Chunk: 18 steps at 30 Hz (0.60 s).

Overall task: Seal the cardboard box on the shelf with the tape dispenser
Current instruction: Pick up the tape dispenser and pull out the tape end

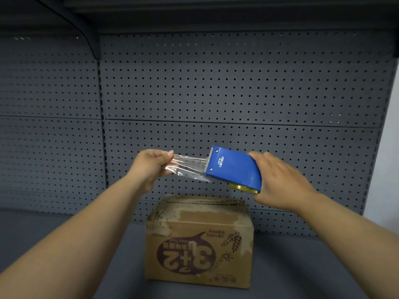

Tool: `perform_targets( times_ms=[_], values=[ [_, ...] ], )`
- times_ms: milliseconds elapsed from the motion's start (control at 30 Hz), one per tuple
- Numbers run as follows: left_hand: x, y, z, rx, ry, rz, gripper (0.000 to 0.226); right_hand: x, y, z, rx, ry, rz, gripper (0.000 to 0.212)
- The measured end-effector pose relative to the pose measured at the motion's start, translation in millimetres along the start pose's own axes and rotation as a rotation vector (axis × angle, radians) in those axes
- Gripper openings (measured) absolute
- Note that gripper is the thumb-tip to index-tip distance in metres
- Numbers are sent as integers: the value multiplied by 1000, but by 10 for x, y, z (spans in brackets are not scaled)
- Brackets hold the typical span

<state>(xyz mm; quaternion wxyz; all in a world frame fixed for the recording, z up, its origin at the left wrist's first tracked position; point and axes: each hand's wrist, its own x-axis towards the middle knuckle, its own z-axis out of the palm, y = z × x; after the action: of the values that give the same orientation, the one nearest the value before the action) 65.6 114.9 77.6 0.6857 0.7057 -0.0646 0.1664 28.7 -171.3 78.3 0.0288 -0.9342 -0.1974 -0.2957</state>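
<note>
A worn brown cardboard box (pixel 198 240) with an upside-down "3+2" print stands on the dark shelf (pixel 64 234), its top flaps folded down. Above it, my right hand (pixel 280 180) grips a blue tape dispenser (pixel 235 169) by its rear, the toothed blade pointing left. A strip of clear tape (pixel 190 167) stretches from the blade to my left hand (pixel 153 165), which pinches the free end between thumb and fingers. Both hands hover well above the box, apart from it.
A grey pegboard back panel (pixel 216 83) rises behind the box. An upper shelf (pixel 194 11) overhangs at the top, with a bracket (pixel 86 33) at the upper left. A pale wall (pixel 388 147) shows at the right edge.
</note>
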Motion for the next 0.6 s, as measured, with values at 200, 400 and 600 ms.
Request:
perform_targets(
  times_ms=[200,400,600],
  values=[
    [-89,-144,72,-27,123,66,19,-8,-90,7,-116,13,-75,94],
    [-24,-109,-57,77,212,86,20,35,-211,35,-140,-18,-140,88],
    [64,-18,-248,33,167,54,17,81,-229,13,-131,-6,-144,91]
  ],
)
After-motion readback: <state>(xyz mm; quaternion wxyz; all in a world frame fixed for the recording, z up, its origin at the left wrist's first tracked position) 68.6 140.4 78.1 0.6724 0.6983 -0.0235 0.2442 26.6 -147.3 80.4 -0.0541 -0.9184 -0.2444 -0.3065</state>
